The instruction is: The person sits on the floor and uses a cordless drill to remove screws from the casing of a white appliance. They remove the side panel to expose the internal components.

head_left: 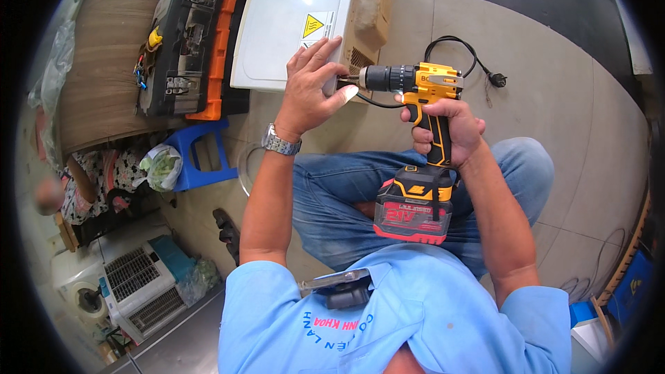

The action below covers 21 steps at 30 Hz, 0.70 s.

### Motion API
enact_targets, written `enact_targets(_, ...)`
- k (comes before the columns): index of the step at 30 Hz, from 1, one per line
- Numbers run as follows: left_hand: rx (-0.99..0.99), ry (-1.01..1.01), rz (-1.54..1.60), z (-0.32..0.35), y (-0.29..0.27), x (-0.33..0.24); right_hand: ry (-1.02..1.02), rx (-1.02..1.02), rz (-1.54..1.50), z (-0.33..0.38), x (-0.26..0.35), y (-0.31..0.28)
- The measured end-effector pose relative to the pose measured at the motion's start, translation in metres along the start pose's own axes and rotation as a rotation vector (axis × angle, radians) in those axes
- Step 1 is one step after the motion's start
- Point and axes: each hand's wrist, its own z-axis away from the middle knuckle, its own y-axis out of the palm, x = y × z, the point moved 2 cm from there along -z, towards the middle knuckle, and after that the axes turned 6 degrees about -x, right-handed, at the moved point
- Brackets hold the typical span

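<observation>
1. The right hand (443, 128) is gripping the yellow cordless drill (419, 131) by its handle, closed tight.
2. The left hand (312, 90) is pressing flat, fingers spread, against the white appliance casing (291, 14), where the drill's tip is meeting its edge.

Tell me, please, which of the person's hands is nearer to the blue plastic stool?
Left. The left hand presses on the white appliance casing, just right of and above the blue stool; the right hand grips the yellow drill farther right.
</observation>
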Motion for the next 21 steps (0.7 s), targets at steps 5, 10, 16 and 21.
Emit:
enact_targets(5,-0.006,-0.001,-0.011,-0.001,0.000,-0.003,0.013,0.060,0.000,-0.002,-0.004,-0.004)
enact_targets(10,-0.002,-0.008,0.002,-0.002,-0.001,-0.004,0.008,0.079,0.043,-0.003,-0.004,-0.007)
enact_targets(16,0.080,-0.002,0.057,-0.004,-0.007,-0.001,-0.034,0.105,0.057,-0.003,-0.006,-0.008)
enact_targets(21,0.201,0.022,-0.007,-0.017,-0.019,-0.005,-0.045,0.127,0.090,-0.006,-0.007,-0.013)
